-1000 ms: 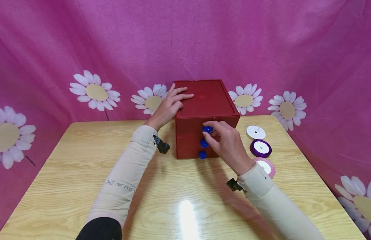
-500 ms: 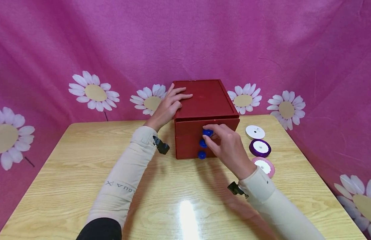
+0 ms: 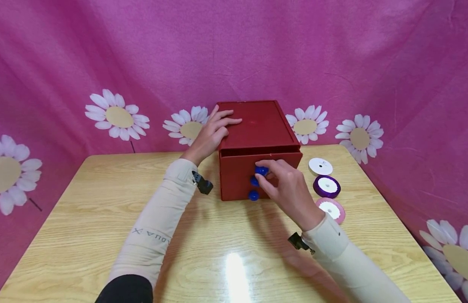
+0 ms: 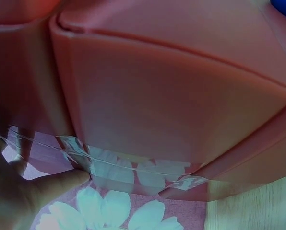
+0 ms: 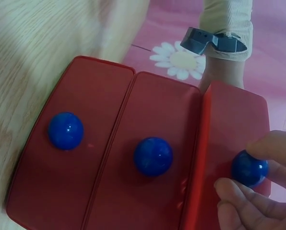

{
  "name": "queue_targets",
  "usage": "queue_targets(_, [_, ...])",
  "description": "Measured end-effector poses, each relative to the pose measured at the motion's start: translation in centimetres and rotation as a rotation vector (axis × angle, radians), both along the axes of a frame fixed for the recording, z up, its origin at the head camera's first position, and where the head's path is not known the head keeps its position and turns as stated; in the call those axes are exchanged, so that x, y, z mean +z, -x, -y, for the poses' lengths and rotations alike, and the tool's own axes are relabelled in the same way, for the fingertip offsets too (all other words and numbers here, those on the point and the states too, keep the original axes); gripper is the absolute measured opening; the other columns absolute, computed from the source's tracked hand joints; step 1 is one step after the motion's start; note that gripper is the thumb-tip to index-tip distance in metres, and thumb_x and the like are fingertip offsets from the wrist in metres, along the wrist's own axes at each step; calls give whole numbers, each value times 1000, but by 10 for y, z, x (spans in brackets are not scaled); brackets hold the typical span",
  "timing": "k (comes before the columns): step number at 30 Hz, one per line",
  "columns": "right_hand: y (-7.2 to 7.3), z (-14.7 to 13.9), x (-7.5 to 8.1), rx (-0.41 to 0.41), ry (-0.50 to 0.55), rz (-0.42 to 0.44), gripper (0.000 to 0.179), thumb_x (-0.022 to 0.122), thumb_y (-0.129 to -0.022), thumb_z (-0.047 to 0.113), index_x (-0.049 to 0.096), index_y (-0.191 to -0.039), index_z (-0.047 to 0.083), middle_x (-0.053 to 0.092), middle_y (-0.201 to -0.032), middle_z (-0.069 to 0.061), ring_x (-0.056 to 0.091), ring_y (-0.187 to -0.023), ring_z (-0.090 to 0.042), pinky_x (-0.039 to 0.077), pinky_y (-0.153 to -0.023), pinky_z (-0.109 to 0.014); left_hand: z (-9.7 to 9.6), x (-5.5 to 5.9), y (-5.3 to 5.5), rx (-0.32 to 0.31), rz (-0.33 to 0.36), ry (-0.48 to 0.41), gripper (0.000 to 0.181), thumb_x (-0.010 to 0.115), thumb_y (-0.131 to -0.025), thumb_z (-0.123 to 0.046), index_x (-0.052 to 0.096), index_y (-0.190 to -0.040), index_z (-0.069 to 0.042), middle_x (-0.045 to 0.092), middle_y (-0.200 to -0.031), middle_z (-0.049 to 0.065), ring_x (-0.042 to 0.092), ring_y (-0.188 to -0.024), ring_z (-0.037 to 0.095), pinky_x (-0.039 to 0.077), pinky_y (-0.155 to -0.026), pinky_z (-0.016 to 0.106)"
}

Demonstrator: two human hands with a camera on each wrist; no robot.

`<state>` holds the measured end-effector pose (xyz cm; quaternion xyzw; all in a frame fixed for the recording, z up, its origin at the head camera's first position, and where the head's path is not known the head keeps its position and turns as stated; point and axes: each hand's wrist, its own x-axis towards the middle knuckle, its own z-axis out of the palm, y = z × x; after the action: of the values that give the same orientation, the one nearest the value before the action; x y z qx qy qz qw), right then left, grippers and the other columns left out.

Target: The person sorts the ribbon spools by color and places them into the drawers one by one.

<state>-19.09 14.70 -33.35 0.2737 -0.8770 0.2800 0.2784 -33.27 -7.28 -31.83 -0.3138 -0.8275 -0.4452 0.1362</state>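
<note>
Drawer box: red, three drawers, just right of centre in the head frame, on the wooden counter; depth axis from upper centre toward the lower edge of the frame

Top drawer: slightly out, with a dark gap beneath the box top; proud of both lower drawers in the right wrist view

Top knob: blue, round, without long axis; on the top drawer, to the upper left of the right hand in the head frame

Right hand: pinching the top knob between thumb and fingers; nearer of the two to every knob

Left hand: spread, fingers straight, resting over the upper left edge of the box; no knob in grasp; apparently a brace

Governing relation, as judged: outward line from the top knob toward the lower edge of the head frame, right forearm at lower right, left hand farther back

Middle knob and bottom knob: in a column below, apart from the right hand

White spool, purple spool, pink spool: flat, at right of frame, pink one near the right wrist
</note>
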Motion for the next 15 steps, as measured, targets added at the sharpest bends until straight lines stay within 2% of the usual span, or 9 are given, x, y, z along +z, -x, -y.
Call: queue_targets(15, [-9, -2, 1, 7, -10, -7, 33, 68, -79, 22, 62, -110, 15, 62, -94, 4, 57, -74, -4, 50, -65, -21, -1, 0, 0, -5, -8, -20, 43, 36, -85, -11, 63, -116, -20, 38, -138, 0, 2, -137, 19, 5, -108, 42])
